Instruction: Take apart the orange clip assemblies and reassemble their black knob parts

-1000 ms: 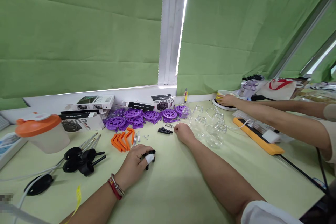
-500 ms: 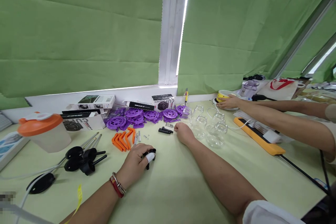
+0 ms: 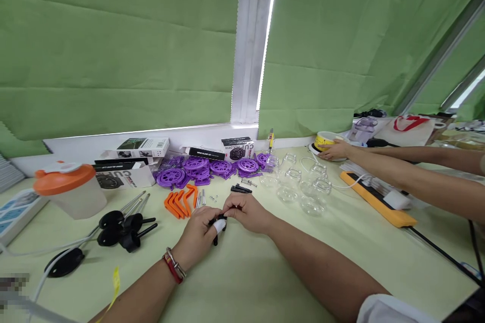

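My left hand [image 3: 199, 232], with a white wrap on its thumb, is closed around a small black plastic part [image 3: 215, 238] low over the table. My right hand [image 3: 246, 212] meets it there, thumb and forefinger pinched at the top of that part; whatever sits between these fingertips is too small to make out. Just beyond the right hand lie black rod-like pieces [image 3: 241, 189] and several metal springs [image 3: 249, 182]. Bent orange handles [image 3: 178, 204], metal pins [image 3: 201, 198] and tiny clear bits [image 3: 214, 198] lie beyond the left hand.
Purple slotted discs [image 3: 195, 163] line the back, before cup holder boxes [image 3: 238, 150]. Glass jars [image 3: 288, 191] and an orange power strip [image 3: 379, 199] stand right. Black round-ended parts [image 3: 129, 232] and an orange-lidded container [image 3: 71, 192] are left. A co-worker's hands [image 3: 335, 150] hold a yellow-banded bowl.
My right hand has come back from the springs toward me and to the left, and now touches the black part. My left hand keeps its hold, nearly still.
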The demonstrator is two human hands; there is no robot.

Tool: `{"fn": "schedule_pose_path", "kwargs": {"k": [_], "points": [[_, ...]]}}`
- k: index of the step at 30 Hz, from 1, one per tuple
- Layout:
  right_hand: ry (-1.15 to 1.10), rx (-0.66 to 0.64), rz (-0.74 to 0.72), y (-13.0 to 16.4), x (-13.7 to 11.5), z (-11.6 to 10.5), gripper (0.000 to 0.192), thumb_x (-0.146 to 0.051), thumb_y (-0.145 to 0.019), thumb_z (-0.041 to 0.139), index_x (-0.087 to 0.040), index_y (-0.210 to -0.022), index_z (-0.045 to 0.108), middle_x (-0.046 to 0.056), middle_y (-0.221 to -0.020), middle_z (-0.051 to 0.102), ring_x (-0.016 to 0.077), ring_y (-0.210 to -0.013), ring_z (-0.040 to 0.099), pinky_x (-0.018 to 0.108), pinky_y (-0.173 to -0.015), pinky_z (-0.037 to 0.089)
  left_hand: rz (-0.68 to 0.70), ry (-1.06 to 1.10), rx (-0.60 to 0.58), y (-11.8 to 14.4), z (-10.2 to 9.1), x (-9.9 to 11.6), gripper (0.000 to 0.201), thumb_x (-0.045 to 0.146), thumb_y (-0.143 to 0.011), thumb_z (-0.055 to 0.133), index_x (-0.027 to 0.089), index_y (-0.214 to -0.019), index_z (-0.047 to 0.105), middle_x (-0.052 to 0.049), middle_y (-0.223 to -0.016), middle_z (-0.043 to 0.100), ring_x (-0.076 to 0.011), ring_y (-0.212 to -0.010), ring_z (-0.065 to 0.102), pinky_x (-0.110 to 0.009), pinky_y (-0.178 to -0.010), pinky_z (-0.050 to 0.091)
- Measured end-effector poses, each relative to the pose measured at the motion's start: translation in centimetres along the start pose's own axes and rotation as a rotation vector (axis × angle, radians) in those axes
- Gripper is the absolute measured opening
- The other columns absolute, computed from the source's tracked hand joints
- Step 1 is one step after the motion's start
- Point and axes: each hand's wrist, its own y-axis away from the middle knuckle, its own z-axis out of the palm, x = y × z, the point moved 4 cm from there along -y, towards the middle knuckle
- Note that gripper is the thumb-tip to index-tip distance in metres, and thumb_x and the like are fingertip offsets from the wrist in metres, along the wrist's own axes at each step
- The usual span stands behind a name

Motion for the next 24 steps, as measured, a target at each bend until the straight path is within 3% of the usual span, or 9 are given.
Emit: {"fn": "schedule_pose_path", "kwargs": {"k": [11,24], "points": [[-0.042,-0.038,0.006,0.0,0.3,0.1,0.010,-0.018,-0.079,0.059,-0.017,-0.082,0.068,0.002,-0.078,0.060,0.0126,-0.075,0.056,0.024,-0.071,0.044,0.008,0.003,-0.004,0.0,-0.1,0.0,0.013,0.021,-0.082,0.047,0.019,-0.080,0.059,-0.002,-0.077,0.058,-0.0177,-0.078,0.051,-0.028,-0.071,0.038],[-0.111,-0.049,0.052,-0.1,1.4,0.0,0.012,-0.019,-0.078,0.057,-0.019,-0.084,0.068,0.002,-0.080,0.061,0.0130,-0.076,0.057,0.025,-0.072,0.045,-0.005,0.028,-0.006,-0.1,0.0,-0.2,0.016,0.024,-0.081,0.047,0.020,-0.089,0.061,-0.004,-0.082,0.060,-0.0190,-0.082,0.053,-0.031,-0.076,0.040]]}}
